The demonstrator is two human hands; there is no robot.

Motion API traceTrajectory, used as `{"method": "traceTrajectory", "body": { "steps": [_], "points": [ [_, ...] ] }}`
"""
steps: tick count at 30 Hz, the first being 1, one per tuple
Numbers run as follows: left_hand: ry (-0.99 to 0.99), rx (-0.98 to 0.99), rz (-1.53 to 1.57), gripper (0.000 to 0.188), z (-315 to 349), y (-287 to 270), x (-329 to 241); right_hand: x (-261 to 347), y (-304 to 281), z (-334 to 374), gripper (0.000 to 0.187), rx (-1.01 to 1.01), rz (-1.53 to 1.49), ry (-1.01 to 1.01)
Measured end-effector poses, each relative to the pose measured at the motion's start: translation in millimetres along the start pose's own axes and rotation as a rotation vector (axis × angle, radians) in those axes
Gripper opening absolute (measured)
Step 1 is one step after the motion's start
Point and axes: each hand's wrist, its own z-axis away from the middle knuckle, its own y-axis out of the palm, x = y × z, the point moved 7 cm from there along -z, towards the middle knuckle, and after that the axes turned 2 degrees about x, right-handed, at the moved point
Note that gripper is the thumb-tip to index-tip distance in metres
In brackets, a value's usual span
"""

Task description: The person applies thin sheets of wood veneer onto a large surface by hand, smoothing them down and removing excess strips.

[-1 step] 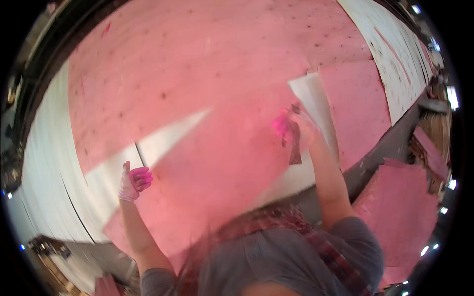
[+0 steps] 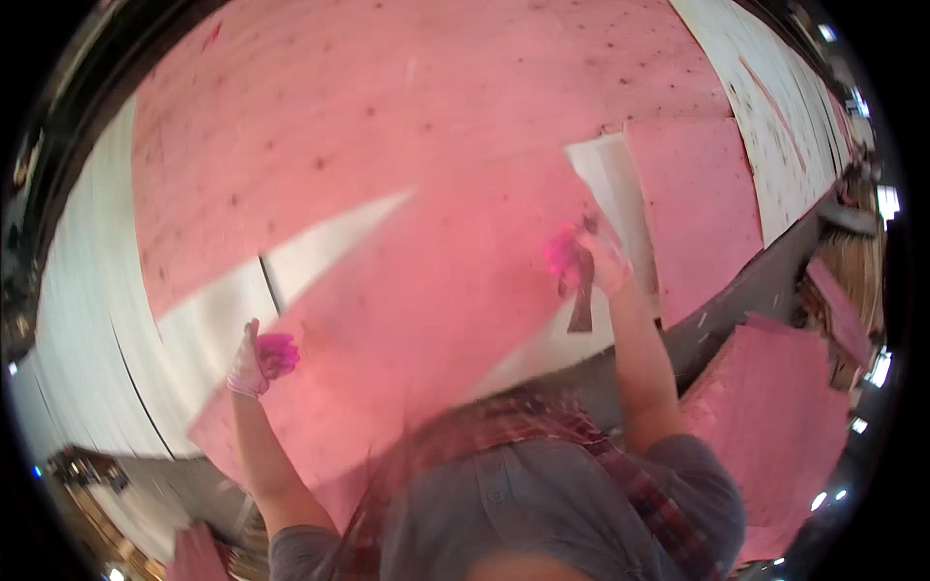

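A pink wood veneer sheet (image 2: pixel 436 320) lies slanted in front of me, blurred, over white sheets and a larger pink sheet (image 2: pixel 368 107). My left hand (image 2: pixel 263 358), in a pale glove with magenta fingers, is at its left edge. The thumb stands up apart from loosely bent fingers, and nothing shows in the hand. Near the sheet's right side, my right hand (image 2: pixel 593 257), gloved alike, is closed around a dark brown, flat tool (image 2: pixel 580 305) with a flared lower end. Its exact kind is blurred, and my fingers cover its middle.
Another pink sheet (image 2: pixel 697 203) lies at the right beside a white strip (image 2: pixel 620 184). White sheets (image 2: pixel 82 281) extend along the left. A pile of pink sheets (image 2: pixel 775 416) stands low at the right, across a grey gap (image 2: pixel 712 324). Further stacked boards are at the far right.
The pink sheet's near left corner sits slightly further left and higher in view. The right hand and its tool are a little lower and to the right. The left hand barely differs.
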Motion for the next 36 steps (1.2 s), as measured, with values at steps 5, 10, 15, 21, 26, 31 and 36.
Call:
{"method": "traceTrajectory", "body": {
  "steps": [5, 10, 15, 21, 26, 31, 36],
  "points": [
    [-0.529, -0.009, 0.218, 0.081, 108.3, 18.2, 268.6, -152.9, -25.3, 97.3, 0.053, -0.274, -0.345, 0.359],
    [0.301, -0.311, 1.185, 0.057, 73.5, 22.1, 355.4, -157.3, -11.7, 62.0, 0.045, -0.355, -0.439, 0.228],
    [0.526, -0.538, 1.476, 0.039, 84.0, 20.8, 333.5, -158.0, -24.5, 35.9, 0.040, -0.330, -0.213, 0.135],
    [0.593, -0.846, 0.901, 0.036, 139.6, -47.3, 288.0, -149.0, -7.6, 50.7, 0.037, -0.177, -0.330, -0.164],
    [1.025, -0.625, 1.076, 0.039, 141.2, -126.0, 257.5, -73.4, 63.4, 169.6, 0.024, -0.374, 0.385, -0.806],
    [1.030, -0.718, 0.855, 0.045, 101.1, -120.9, 253.4, -106.9, -0.3, 179.7, 0.024, -0.342, 0.032, -0.616],
    [0.746, -0.382, 1.036, 0.038, 8.8, -19.6, 245.9, -136.1, -62.2, 150.3, 0.029, -0.520, -0.346, -0.356]
  ]
}}
